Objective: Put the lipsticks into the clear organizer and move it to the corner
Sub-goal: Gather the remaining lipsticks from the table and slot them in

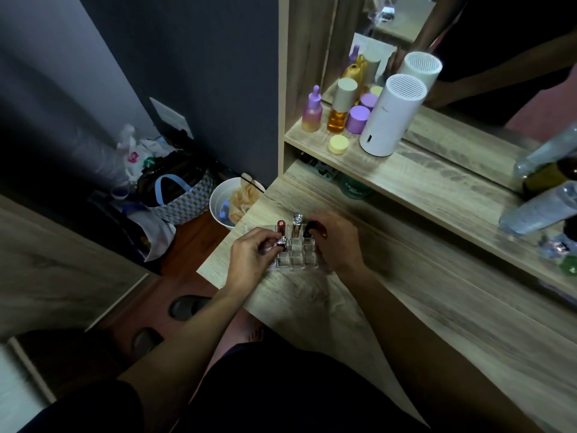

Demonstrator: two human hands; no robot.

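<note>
Wooden vanity desk (pixel 406 307) near its left edge holds clear organizer (pixel 295 254), left hand (pixel 249 256) pinching silver lipstick (pixel 282 241) over a front-left slot, red lipstick (pixel 281 225) and gold lipstick (pixel 296 225) upright in back slots, right hand (pixel 335 242) gripping black lipstick (pixel 309 229) at back right.

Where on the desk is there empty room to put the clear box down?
The desk is bare to the right of the right hand, up to the blurry bottles, and in front of the clear organizer toward the near edge. The upper shelf is crowded at its left end with little bottles and jars.
</note>
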